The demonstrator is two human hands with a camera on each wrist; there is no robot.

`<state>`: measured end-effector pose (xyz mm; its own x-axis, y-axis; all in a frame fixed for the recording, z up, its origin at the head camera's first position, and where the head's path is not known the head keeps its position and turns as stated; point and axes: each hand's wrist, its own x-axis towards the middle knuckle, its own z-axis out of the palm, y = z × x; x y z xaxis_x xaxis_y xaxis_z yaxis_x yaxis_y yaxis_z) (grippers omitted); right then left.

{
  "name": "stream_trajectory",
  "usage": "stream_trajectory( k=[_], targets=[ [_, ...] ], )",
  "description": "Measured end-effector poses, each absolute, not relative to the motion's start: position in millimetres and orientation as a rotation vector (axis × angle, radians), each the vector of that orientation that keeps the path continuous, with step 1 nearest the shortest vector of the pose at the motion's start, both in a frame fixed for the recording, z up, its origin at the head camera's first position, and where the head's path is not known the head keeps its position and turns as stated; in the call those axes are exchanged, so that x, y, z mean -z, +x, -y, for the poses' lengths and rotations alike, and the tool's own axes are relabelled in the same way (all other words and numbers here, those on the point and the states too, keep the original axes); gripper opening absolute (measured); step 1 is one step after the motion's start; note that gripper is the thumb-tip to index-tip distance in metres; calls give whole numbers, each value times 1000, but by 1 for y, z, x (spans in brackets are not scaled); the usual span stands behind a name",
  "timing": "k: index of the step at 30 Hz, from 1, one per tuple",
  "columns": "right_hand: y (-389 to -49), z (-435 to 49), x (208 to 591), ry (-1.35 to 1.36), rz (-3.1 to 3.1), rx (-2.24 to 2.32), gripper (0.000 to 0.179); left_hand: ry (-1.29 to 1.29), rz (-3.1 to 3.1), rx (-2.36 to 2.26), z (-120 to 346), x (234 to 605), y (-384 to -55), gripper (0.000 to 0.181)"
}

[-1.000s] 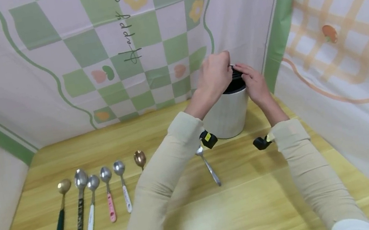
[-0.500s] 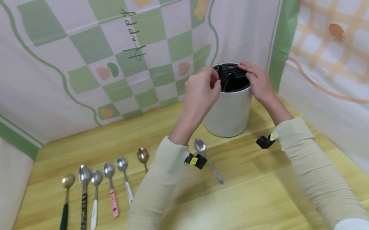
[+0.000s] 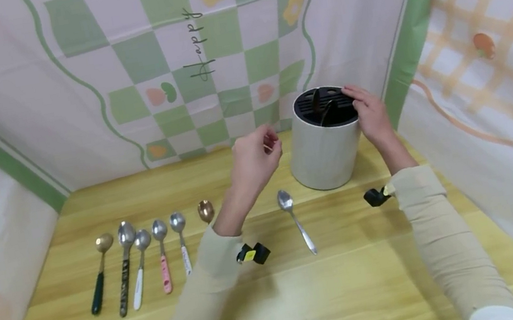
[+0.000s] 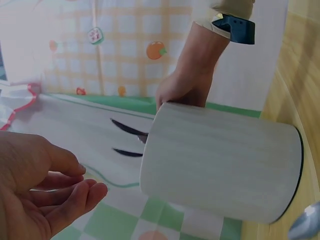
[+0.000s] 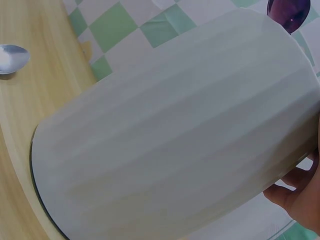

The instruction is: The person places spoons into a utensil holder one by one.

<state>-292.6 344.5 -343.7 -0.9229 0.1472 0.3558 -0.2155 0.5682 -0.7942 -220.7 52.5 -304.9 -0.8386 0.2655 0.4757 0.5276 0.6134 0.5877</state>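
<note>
The right hand (image 3: 371,112) rests on the right side of the rim of a white ribbed utensil holder (image 3: 324,157) with a black slotted top (image 3: 303,107). In the right wrist view its fingers (image 5: 287,192) are bent against the holder's side. Two spoons stand in the slots, one spoon bowl (image 3: 328,111) in front of the other (image 3: 316,98). To the left of the holder, the left hand (image 3: 254,163) is in the air, fingers loosely curled with nothing between them. On the table nearest the hands lie a silver spoon (image 3: 297,221) and a copper-coloured spoon (image 3: 206,211), the latter's handle hidden by the left arm.
Left on the wooden table (image 3: 360,290) lie spoons with a green handle (image 3: 98,291), a dark patterned handle (image 3: 124,284), a white handle (image 3: 138,287), a pink handle (image 3: 165,271) and a patterned white handle (image 3: 185,257). Printed curtains (image 3: 234,56) hang behind and beside the table.
The left hand has withdrawn from the holder's top, moving left and down, and a spoon it held now stands in the slots. The right hand has stayed on the rim.
</note>
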Motion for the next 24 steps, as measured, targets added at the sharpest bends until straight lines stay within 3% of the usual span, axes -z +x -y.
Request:
stream_trajectory(
  k=[24],
  targets=[
    [-296, -346, 347, 30, 2423, -1285, 43, -405, 2777, 951, 48, 363, -191, 13]
  ],
)
